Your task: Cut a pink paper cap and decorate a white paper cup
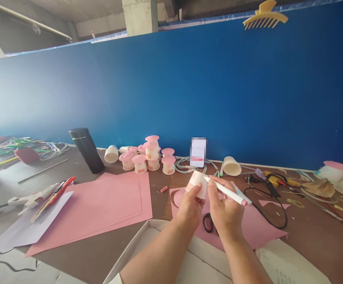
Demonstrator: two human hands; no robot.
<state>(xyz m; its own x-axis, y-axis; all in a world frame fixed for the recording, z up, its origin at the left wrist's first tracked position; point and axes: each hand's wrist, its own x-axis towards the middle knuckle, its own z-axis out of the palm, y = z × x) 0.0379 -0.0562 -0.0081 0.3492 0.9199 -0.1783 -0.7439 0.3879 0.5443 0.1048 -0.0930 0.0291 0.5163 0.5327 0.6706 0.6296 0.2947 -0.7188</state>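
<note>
A small white paper cup [200,179] with pinkish marks on its side is gripped in my left hand [189,211], tilted in front of me. My right hand [226,211] is closed round a white marker pen [229,193] with a pink end, its tip at the cup's side. Beneath both hands lies a pink paper sheet [257,227] with a cut hole. The black handle of scissors [208,223] shows below my hands; the rest of them is partly hidden. A small pink cap [164,189] rests on the table to the left.
Several cups with pink paper tops [152,152] stand at the back, beside a phone [198,154] and coiled cable. Farther left are a black flask [87,150], pink sheets [115,201] and a glue gun [30,197]. A cardboard box lid [126,256] sits nearest me.
</note>
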